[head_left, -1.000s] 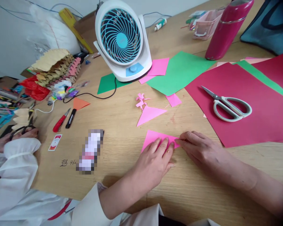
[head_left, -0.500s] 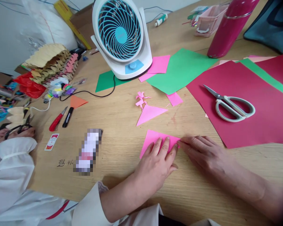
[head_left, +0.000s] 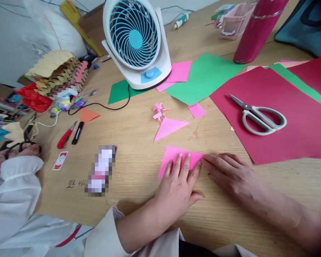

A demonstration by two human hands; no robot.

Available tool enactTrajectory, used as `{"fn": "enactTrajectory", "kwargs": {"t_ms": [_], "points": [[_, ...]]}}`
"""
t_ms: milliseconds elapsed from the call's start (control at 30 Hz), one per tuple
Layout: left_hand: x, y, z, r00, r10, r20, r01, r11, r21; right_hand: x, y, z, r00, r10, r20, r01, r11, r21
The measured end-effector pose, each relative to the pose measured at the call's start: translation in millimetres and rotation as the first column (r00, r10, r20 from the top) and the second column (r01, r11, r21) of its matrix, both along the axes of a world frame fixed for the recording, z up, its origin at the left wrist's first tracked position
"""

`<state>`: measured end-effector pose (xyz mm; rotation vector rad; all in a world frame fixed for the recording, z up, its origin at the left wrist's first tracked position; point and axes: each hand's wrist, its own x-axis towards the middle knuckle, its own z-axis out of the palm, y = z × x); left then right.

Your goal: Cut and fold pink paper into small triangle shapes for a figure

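Observation:
A folded pink paper (head_left: 168, 157) lies on the wooden table, partly hidden by my fingers. My left hand (head_left: 176, 184) rests on it, palm down, with the fingers spread. At the paper's right corner, my right hand (head_left: 231, 175) keeps its fingers together, the tips pinching or pressing that corner. Beyond the paper lie a pink triangle (head_left: 169, 128) and small pink paper figures (head_left: 158, 111). Grey-handled scissors (head_left: 264, 119) rest on a large dark red sheet (head_left: 296, 139) at the right.
A white fan (head_left: 149, 76) stands behind green sheets (head_left: 207, 76) and pink pieces. A dark pink bottle (head_left: 253, 39) is at the back right. Left are a phone (head_left: 101, 169), a red knife (head_left: 65, 138), a marker (head_left: 77, 133) and another person's hands (head_left: 29, 149) with scissors.
My left thumb has spread a little away from its fingers. The view has shifted slightly; both hands stay at the pink paper.

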<state>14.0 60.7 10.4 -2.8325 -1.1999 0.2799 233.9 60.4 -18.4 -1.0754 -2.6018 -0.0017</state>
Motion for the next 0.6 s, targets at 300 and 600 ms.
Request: {"fn": "enactTrajectory", "kwargs": {"t_ms": [300,600], "points": [[0.8,-3.6,-7.7,0.999,0.035,0.042,-0.034,0.999,-0.016,1.6,-2.3,-5.4,0.998,0.018,0.06,-0.022,0.997,0.072],[-2.0,-5.8,-10.7,0.996,0.055,0.071,-0.054,0.998,-0.015,-4.9,-13.7,-3.8,0.996,-0.076,0.046,0.073,0.996,0.056]]}}
